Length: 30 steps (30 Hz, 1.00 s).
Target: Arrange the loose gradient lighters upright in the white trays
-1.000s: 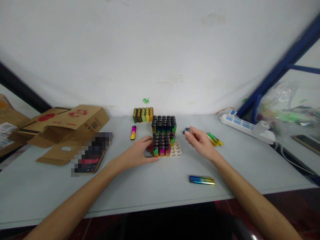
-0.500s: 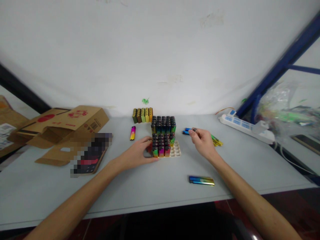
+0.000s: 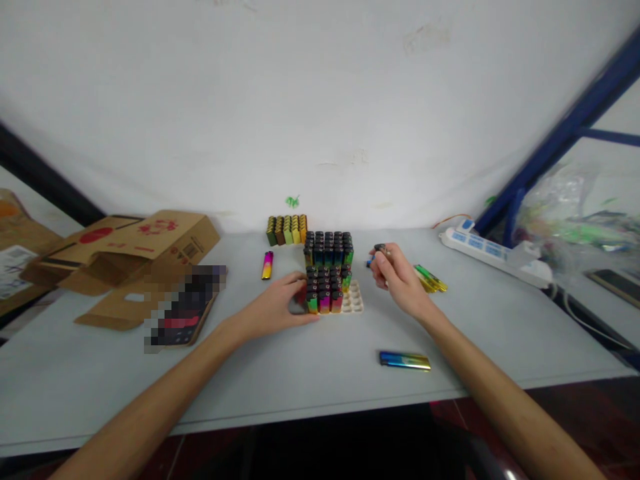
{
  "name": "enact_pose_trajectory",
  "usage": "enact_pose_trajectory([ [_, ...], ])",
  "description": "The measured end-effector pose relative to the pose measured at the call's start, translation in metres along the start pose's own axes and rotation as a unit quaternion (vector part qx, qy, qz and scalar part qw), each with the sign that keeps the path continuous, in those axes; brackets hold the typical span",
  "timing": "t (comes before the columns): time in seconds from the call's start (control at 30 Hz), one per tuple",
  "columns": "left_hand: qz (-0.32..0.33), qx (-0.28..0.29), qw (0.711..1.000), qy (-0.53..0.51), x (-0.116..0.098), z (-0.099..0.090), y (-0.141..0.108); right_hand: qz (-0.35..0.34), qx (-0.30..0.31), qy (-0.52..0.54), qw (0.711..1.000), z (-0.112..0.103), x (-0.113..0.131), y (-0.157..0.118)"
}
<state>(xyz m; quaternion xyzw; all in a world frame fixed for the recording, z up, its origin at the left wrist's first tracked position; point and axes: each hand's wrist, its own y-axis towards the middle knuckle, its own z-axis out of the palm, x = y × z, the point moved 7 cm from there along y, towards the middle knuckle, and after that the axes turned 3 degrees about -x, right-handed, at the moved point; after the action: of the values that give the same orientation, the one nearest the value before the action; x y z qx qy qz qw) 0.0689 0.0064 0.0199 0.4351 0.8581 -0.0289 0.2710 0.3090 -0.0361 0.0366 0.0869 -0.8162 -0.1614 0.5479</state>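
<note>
A white tray (image 3: 354, 301) with round-edged slots stands in the middle of the table, filled with upright lighters (image 3: 324, 293) in several colours; slots at its right front are bare. My left hand (image 3: 277, 303) is curved round the tray's left side, thumb at the front corner, steadying it. To the right of the tray, my right hand (image 3: 397, 277) is raised, pinching a lighter (image 3: 381, 248) whose black top sticks up above the fingers; its body is mostly hidden. Beneath and behind this hand lie a blue lighter (image 3: 369, 262) and several green-yellow lighters (image 3: 431, 279).
One blue-gold lighter (image 3: 405, 361) lies near the front edge. A pink-yellow lighter (image 3: 267, 265) lies left of the tray, below a block of yellow-green lighters (image 3: 287, 230). Opened cardboard boxes (image 3: 150, 243) and a phone (image 3: 193, 310) are at left, a power strip (image 3: 493, 253) at right.
My right hand has drawn slightly left and tilted the lighter more upright, with its top now above the fingers. My left hand stays at the tray.
</note>
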Motion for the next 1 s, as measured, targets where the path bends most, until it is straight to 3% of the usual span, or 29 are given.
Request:
enact_pose_trajectory([
  [0.2,0.004,0.001,1.0,-0.007,-0.001,0.0,0.001,-0.045,-0.007,-0.02,0.999,0.001,0.01,0.003],
  [0.43,0.004,0.0,1.0,-0.013,-0.001,0.0,0.0,-0.002,0.041,0.021,0.999,0.009,0.008,0.001],
  [0.57,0.002,0.001,1.0,-0.01,0.001,0.001,0.001,0.021,0.03,0.05,0.998,0.018,-0.001,-0.001],
  [0.77,0.0,0.0,1.0,-0.014,0.001,0.002,0.001,0.007,0.007,0.014,1.0,0.023,-0.007,-0.003],
  [1.0,-0.002,0.002,1.0,-0.009,0.001,0.001,0.001,-0.001,0.063,-0.014,0.998,0.024,-0.001,-0.002],
])
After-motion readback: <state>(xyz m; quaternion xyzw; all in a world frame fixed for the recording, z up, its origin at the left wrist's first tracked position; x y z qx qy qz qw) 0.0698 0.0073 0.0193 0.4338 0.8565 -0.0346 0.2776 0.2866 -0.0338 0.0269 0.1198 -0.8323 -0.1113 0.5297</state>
